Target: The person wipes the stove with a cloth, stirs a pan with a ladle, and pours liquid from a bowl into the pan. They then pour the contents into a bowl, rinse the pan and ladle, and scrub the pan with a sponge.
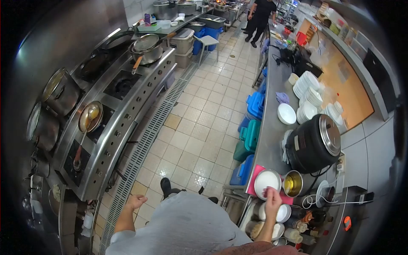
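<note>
My right hand (273, 200) is over a white round container (267, 180) on a pink mat (254, 175) at the right-hand counter. Its fingers are closed, with a small dark reddish thing showing at the tips, too small to name. Beside the container stands a metal pot (299, 176) of yellow liquid. Below my right forearm are white bowls (283, 213), partly hidden by the arm. My left hand (137, 201) hangs over the tiled floor at my left side, touching nothing. Its fingers are loosely apart, with nothing visible in them.
On the left is a stove (123, 91) with a pan and ladle (88, 121). Stockpots (61, 91) stand behind it. A black soup warmer (312, 140) and stacked white bowls (308, 85) occupy the right counter. Far down the aisle, a person (261, 19) stands beside the counter.
</note>
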A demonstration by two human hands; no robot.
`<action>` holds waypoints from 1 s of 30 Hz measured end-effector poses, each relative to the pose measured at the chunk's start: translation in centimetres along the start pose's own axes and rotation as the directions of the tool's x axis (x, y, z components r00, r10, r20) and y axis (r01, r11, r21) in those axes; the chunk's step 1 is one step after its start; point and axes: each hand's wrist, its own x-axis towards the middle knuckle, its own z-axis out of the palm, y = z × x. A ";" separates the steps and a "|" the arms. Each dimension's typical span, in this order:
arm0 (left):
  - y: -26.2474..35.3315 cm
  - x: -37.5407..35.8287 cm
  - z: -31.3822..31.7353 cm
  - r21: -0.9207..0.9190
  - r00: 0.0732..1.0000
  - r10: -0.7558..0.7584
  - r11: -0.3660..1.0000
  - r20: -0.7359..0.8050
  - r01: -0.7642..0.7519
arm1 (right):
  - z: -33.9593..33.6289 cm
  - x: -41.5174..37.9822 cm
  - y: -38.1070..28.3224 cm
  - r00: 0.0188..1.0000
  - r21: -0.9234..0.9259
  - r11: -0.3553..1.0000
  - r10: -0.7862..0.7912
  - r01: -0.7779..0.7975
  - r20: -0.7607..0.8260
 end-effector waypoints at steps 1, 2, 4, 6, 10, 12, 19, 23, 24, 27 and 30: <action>-0.2 0.3 -0.1 -0.047 1.000 0.023 0.999 -0.003 -0.023 | 2.4 -0.4 0.3 0.995 0.036 0.996 0.083 -0.085 0.047; -0.2 0.1 -0.5 -0.041 1.000 0.029 0.999 -0.002 -0.029 | 4.8 -0.7 1.5 0.985 0.068 0.987 0.135 -0.142 0.104; -1.0 -0.3 -1.3 -0.172 0.999 -0.032 0.985 -0.029 0.027 | 10.4 -1.6 2.6 0.957 0.057 0.982 0.161 -0.179 0.240; -6.1 2.2 -0.8 -0.211 1.000 -0.026 0.977 -0.011 0.023 | 15.9 -2.3 3.4 0.868 -0.090 0.966 0.256 -0.241 0.424; -14.0 4.7 -1.0 -0.363 0.998 -0.059 0.930 -0.008 0.052 | 26.3 -2.9 -2.0 0.752 -0.345 0.935 0.167 0.084 0.637; -16.3 6.6 -1.7 -0.296 0.999 -0.030 0.955 -0.030 0.020 | 30.8 -2.7 -2.8 0.673 -0.306 0.909 0.039 0.282 0.738; -22.2 6.8 -0.5 -0.465 0.948 -0.222 0.881 -0.229 0.094 | 41.0 0.6 -0.2 0.566 -0.276 0.895 0.032 0.352 0.824; -21.1 5.3 -2.0 -0.605 0.880 -0.332 0.794 -0.339 0.067 | 43.3 2.8 2.3 0.552 -0.409 0.814 0.133 0.413 0.823; -20.8 4.8 -1.8 -0.632 0.865 -0.353 0.773 -0.356 0.056 | 43.6 3.7 3.1 0.562 -0.386 0.780 0.053 0.493 0.825; -20.4 4.0 -0.2 -0.645 0.842 -0.410 0.758 -0.350 0.101 | 44.7 6.3 6.4 0.559 -0.484 0.773 0.206 0.410 0.803; -19.7 4.3 2.1 -0.613 0.850 -0.433 0.771 -0.302 0.175 | 47.9 9.5 9.1 0.344 -0.426 0.672 0.261 0.606 0.902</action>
